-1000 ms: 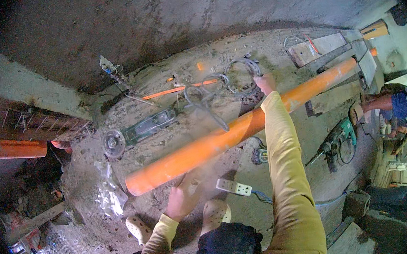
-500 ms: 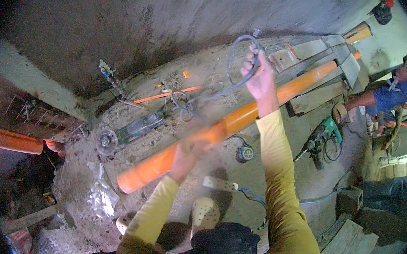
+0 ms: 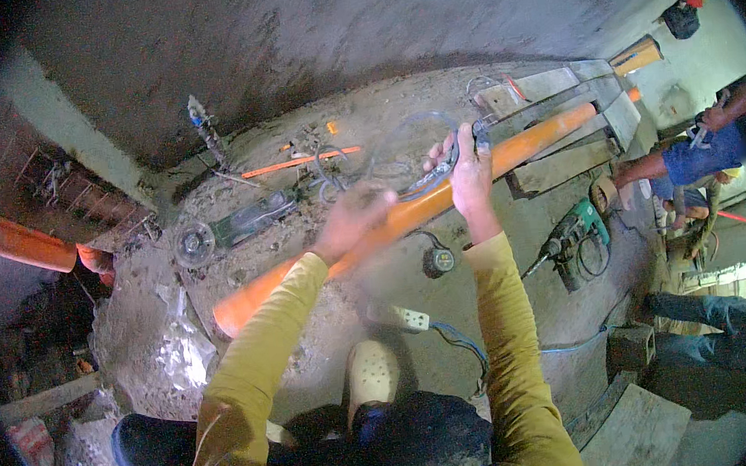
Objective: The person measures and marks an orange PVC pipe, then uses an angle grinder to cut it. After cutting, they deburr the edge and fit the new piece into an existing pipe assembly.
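My right hand is closed round a grey power cord, with the plug by its fingertips. The cord's loops hang in front of this hand, above a long orange pipe on the ground. Over the pipe's middle is my left hand, its fingers near the cord but smeared by motion, so their hold is unclear. An angle grinder with a disc lies beyond the pipe on the left. Nearer me are a tape measure and a white power strip.
A green rotary hammer drill stands on the floor at right, near another person's foot. Planks lie beside the pipe's far end. A concrete block and a board are at lower right. More people are at the right edge.
My right hand has come down and nearer with the cord and plug. My left hand has moved right and up toward the cord. The view has shifted slightly.
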Action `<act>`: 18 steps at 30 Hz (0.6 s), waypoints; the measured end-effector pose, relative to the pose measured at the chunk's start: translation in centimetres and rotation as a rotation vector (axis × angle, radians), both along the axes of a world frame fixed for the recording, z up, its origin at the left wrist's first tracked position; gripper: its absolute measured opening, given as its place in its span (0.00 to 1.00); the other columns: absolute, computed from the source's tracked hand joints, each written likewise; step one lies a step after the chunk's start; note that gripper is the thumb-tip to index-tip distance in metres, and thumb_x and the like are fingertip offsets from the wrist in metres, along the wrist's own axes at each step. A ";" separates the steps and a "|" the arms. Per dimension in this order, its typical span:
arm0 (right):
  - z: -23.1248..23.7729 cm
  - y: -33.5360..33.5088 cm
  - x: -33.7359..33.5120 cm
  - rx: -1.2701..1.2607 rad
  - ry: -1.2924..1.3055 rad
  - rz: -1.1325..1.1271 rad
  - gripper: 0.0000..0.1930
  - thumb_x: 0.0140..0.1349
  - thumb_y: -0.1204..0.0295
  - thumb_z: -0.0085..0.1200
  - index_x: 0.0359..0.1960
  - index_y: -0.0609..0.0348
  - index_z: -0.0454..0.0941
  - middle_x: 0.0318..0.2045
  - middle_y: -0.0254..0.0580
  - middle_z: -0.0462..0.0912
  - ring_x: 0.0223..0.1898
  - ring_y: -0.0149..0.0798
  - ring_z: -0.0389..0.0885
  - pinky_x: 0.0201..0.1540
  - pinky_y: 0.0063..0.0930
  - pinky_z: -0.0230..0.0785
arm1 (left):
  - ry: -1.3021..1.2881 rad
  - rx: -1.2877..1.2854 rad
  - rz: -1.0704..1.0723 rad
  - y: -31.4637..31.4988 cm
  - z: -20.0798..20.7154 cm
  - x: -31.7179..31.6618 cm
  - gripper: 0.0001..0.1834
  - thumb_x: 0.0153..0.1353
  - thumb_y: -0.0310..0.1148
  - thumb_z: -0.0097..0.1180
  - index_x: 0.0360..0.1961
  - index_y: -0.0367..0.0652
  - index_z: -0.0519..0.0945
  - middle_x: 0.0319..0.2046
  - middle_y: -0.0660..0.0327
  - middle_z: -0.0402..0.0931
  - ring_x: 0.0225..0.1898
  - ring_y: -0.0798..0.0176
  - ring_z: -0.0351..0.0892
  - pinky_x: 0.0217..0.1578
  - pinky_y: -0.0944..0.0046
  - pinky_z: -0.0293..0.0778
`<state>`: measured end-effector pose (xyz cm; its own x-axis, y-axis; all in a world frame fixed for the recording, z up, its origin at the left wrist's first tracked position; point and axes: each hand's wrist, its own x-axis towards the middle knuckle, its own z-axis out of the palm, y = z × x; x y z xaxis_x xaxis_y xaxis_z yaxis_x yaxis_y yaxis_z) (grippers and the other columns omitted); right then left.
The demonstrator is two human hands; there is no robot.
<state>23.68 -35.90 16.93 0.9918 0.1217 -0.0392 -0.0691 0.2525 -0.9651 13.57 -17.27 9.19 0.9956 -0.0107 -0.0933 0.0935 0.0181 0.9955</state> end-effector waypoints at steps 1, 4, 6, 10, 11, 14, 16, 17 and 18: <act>-1.6 -1.3 1.1 -0.206 -0.131 -0.070 0.18 0.77 0.54 0.46 0.34 0.55 0.72 0.25 0.40 0.77 0.24 0.38 0.78 0.29 0.38 0.72 | -0.084 0.169 0.019 -0.7 0.8 -0.8 0.27 0.66 0.52 0.61 0.55 0.42 0.82 0.46 0.54 0.84 0.40 0.56 0.84 0.44 0.56 0.79; -4.7 -2.7 2.4 -0.674 -0.452 -0.201 0.17 0.77 0.58 0.48 0.33 0.58 0.74 0.24 0.35 0.76 0.23 0.29 0.76 0.25 0.26 0.69 | -0.018 0.527 0.022 -0.6 0.3 -0.9 0.33 0.57 0.52 0.70 0.58 0.44 0.80 0.55 0.48 0.80 0.51 0.46 0.81 0.52 0.53 0.77; -5.0 -2.3 2.0 -0.732 -0.674 -0.264 0.16 0.76 0.59 0.51 0.35 0.59 0.75 0.23 0.32 0.74 0.22 0.28 0.74 0.26 0.25 0.69 | -0.172 0.682 0.094 -1.3 0.0 -1.0 0.32 0.56 0.52 0.70 0.57 0.44 0.81 0.56 0.48 0.78 0.56 0.44 0.78 0.55 0.52 0.76; -0.7 1.7 -1.0 -0.337 -0.815 -0.357 0.14 0.74 0.61 0.54 0.44 0.62 0.76 0.21 0.28 0.70 0.18 0.25 0.68 0.23 0.23 0.66 | -0.532 0.793 0.215 -3.4 -2.1 -1.1 0.25 0.58 0.48 0.68 0.50 0.41 0.82 0.53 0.48 0.78 0.57 0.41 0.77 0.53 0.47 0.76; 2.7 2.5 -2.4 -0.008 -0.636 -0.336 0.15 0.74 0.61 0.55 0.47 0.62 0.76 0.21 0.27 0.70 0.18 0.25 0.67 0.21 0.23 0.65 | -0.550 0.761 0.196 -4.3 -1.3 -0.8 0.22 0.59 0.46 0.67 0.47 0.40 0.82 0.51 0.47 0.79 0.56 0.41 0.78 0.52 0.45 0.77; 5.9 -1.1 -1.7 0.248 -0.626 -0.219 0.18 0.73 0.60 0.54 0.53 0.62 0.74 0.21 0.28 0.69 0.17 0.24 0.64 0.18 0.22 0.60 | -0.389 0.790 0.075 -3.6 -2.3 0.3 0.16 0.61 0.39 0.63 0.45 0.39 0.81 0.45 0.45 0.81 0.49 0.39 0.81 0.46 0.42 0.78; 9.1 -3.3 -2.1 0.055 -0.600 -0.348 0.20 0.73 0.58 0.53 0.54 0.62 0.74 0.22 0.29 0.69 0.18 0.22 0.62 0.18 0.22 0.58 | -0.222 0.823 0.026 -1.3 -4.9 1.5 0.14 0.63 0.36 0.60 0.45 0.39 0.81 0.42 0.44 0.82 0.44 0.39 0.84 0.42 0.41 0.79; 10.7 -5.2 -2.5 0.012 -0.657 -0.222 0.20 0.72 0.57 0.54 0.55 0.61 0.74 0.23 0.29 0.69 0.19 0.22 0.62 0.20 0.23 0.58 | -0.157 0.815 0.015 -0.1 -6.2 2.0 0.12 0.63 0.34 0.59 0.44 0.39 0.80 0.41 0.43 0.82 0.41 0.39 0.85 0.39 0.42 0.80; 11.6 -7.7 -3.1 -0.043 -0.695 -0.100 0.21 0.71 0.57 0.54 0.55 0.61 0.75 0.24 0.29 0.69 0.20 0.23 0.62 0.21 0.24 0.59 | -0.221 0.851 0.050 1.0 -6.3 2.6 0.13 0.65 0.35 0.57 0.45 0.39 0.81 0.40 0.43 0.81 0.41 0.38 0.85 0.39 0.42 0.80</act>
<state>20.62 -43.64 28.49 0.7951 0.0408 0.6051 0.5890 0.1857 -0.7865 16.19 -16.23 2.86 0.9893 0.0187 0.1449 -0.0840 -0.7391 0.6684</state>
